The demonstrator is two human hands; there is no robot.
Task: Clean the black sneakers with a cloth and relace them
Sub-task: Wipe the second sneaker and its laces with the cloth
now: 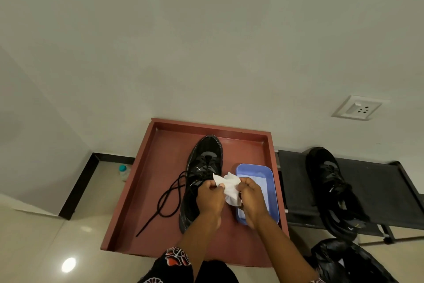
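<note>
A black sneaker (204, 163) lies on a reddish-brown tray table (160, 145), toe pointing away from me. Its loose black lace (168, 198) trails to the left over the tray. Both my hands hold a crumpled white cloth (229, 187) just above the sneaker's middle. My left hand (210, 198) pinches the cloth's left edge and my right hand (251, 198) grips its right side. A second black sneaker (330, 182) with its laces in rests on a black rack (376, 182) to the right.
A light blue plastic tub (273, 182) stands on the tray right of the sneaker, under my right hand. A small bottle (124, 171) stands on the floor at left. A black plastic bag (344, 259) lies at lower right. The wall with a socket (358, 108) is behind.
</note>
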